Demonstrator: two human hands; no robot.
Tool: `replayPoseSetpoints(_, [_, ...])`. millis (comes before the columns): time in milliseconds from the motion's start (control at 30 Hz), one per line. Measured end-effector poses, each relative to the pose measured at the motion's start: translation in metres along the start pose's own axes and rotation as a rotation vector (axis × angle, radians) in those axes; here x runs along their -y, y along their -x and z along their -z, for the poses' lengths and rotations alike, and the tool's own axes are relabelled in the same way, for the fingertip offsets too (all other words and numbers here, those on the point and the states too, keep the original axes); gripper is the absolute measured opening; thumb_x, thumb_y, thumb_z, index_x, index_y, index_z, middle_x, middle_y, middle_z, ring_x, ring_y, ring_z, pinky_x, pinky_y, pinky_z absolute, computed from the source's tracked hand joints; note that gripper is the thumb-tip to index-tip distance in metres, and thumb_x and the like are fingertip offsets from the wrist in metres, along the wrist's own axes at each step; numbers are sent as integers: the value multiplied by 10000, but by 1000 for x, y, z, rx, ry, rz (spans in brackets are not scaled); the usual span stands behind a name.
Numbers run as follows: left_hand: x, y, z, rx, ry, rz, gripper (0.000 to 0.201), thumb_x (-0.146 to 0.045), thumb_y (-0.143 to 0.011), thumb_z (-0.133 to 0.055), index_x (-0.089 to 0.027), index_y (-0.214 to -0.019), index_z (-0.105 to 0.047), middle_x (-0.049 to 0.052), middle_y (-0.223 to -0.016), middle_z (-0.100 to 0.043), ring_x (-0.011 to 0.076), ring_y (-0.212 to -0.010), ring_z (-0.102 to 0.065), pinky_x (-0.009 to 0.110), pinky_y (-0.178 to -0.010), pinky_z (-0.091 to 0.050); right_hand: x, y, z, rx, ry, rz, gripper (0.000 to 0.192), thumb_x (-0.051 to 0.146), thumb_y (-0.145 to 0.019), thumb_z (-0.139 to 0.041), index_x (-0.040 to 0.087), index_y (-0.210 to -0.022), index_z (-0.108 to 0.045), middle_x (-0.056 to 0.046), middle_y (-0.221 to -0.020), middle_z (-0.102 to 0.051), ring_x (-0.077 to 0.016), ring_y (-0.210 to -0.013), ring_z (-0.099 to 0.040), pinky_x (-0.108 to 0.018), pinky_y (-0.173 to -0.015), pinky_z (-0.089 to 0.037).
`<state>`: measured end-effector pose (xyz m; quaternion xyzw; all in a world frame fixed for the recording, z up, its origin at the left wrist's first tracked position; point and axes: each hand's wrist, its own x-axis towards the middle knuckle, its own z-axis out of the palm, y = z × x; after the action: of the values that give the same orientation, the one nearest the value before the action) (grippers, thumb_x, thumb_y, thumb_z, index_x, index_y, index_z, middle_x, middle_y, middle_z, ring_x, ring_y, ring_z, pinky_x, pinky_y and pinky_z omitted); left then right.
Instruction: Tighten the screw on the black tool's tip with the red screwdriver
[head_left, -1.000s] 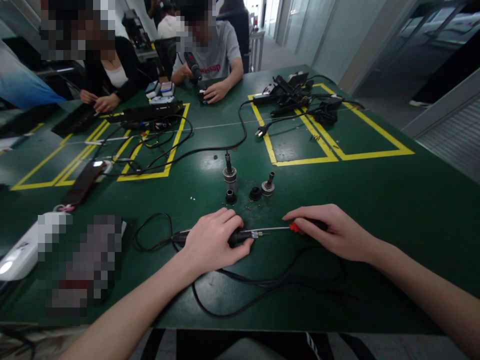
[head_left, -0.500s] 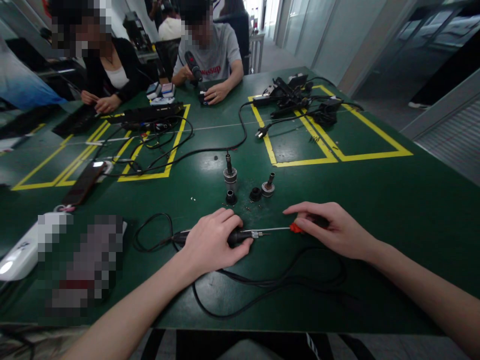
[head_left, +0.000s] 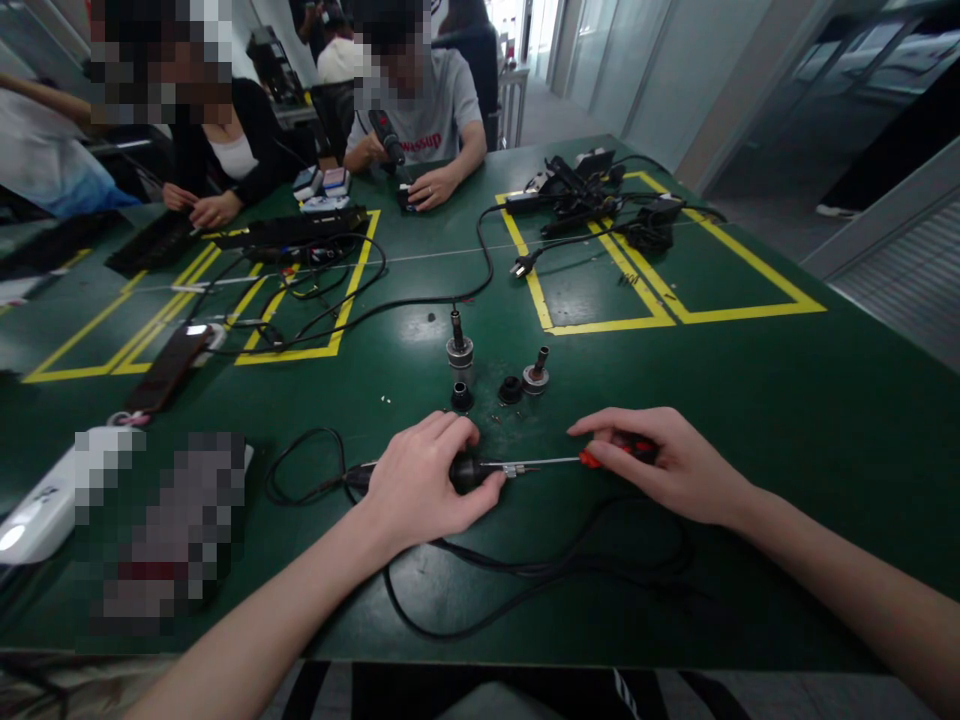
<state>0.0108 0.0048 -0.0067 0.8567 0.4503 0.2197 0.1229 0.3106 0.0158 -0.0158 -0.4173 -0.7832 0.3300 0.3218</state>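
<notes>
My left hand is wrapped over a black corded hand tool with a metal nose and a thin tip that points right. My fingers hide most of its body. My right hand pinches the red and black handle of a screwdriver between thumb and fingers, with the index finger held off it. The screwdriver's thin shaft runs left along the far side of the tool's nose; I cannot tell whether they touch. Beyond my hands stand a metal cylindrical part, a smaller metal part and two black caps.
A black cable loops in front of my hands. To the left lie a phone, a white device and a blurred flat object. Black electronics and cords sit across the table, where two people work; one holds a drill.
The screwdriver's handle has turned in my right hand, and more of it shows. My left hand has shifted very slightly left on the tool.
</notes>
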Motion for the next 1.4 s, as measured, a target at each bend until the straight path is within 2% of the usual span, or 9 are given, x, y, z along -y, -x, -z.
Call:
replayPoseSetpoints(67, [0, 0, -1, 7, -21, -3, 311, -464, -883, -785, -221, -914, -592, 6, -857, -669, 199, -755, -649, 319, -641, -480, 0, 0, 0, 18, -5, -29, 351, 424, -1082, -555, 216, -1002, -826, -36, -730, -792, -159, -516, -658, -289, -537, -549])
replayPoseSetpoints(200, [2, 0, -3, 21, -62, -10, 406, -525, -841, -856, -221, -890, -591, -5, -841, -662, 196, -741, -642, 317, -628, -469, 5, -1, 3, 56, -5, -59, 259, 421, -1009, -684, 211, -1044, -832, -36, -739, -789, -180, -594, -699, -298, -582, -568])
replayPoseSetpoints(400, [3, 1, -4, 45, -87, -24, 354, -483, -878, -836, -221, -849, -599, -11, -822, -665, 190, -757, -658, 315, -646, -476, 9, 0, 2, -42, -119, -109, 224, 403, -858, -857, 222, -988, -831, -12, -738, -717, -174, -624, -653, -278, -558, -550])
replayPoseSetpoints(667, [3, 0, -3, 90, -68, 5, 289, -438, -903, -779, -223, -851, -593, -1, -858, -689, 193, -797, -669, 317, -666, -489, 7, 0, 2, 48, -85, -77, 266, 404, -1010, -667, 204, -957, -834, -29, -675, -745, -156, -526, -619, -267, -475, -458])
replayPoseSetpoints(767, [4, 0, -3, 72, -55, -6, 276, -417, -900, -775, -223, -844, -586, 4, -858, -679, 199, -816, -658, 323, -665, -490, 7, 0, 4, 23, -97, -102, 237, 428, -955, -758, 209, -996, -841, -33, -717, -759, -175, -594, -672, -278, -532, -518])
replayPoseSetpoints(867, [6, 0, -4, 38, -58, -34, 271, -403, -890, -787, -220, -836, -594, 16, -874, -664, 213, -839, -640, 345, -696, -516, 9, -1, 6, -9, -124, -160, 306, 488, -875, -854, 218, -1020, -845, -36, -767, -761, -192, -651, -700, -298, -595, -582])
replayPoseSetpoints(1100, [8, 2, -4, -86, -65, -72, 267, -385, -823, -865, -192, -849, -682, 141, -1239, -621, 299, -1068, -645, 454, -854, -597, 11, -3, 6, 36, -73, -123, 302, 500, -965, -732, 218, -991, -837, -46, -774, -784, -196, -665, -715, -309, -635, -608])
replayPoseSetpoints(1233, [6, 3, -3, -98, -72, -64, 249, -370, -820, -865, -189, -833, -694, 187, -1481, -543, 360, -1196, -622, 540, -947, -592, 9, -3, 7, 64, -41, -98, 293, 480, -990, -691, 227, -985, -838, -63, -834, -827, -211, -711, -752, -314, -660, -615])
replayPoseSetpoints(1400, [5, 2, -2, -47, -77, -33, 260, -384, -826, -863, -188, -826, -692, 206, -1518, -559, 395, -1234, -627, 585, -963, -578, 10, -3, 8, 66, -26, -71, 276, 452, -996, -681, 227, -976, -840, -64, -846, -833, -209, -719, -756, -312, -665, -614])
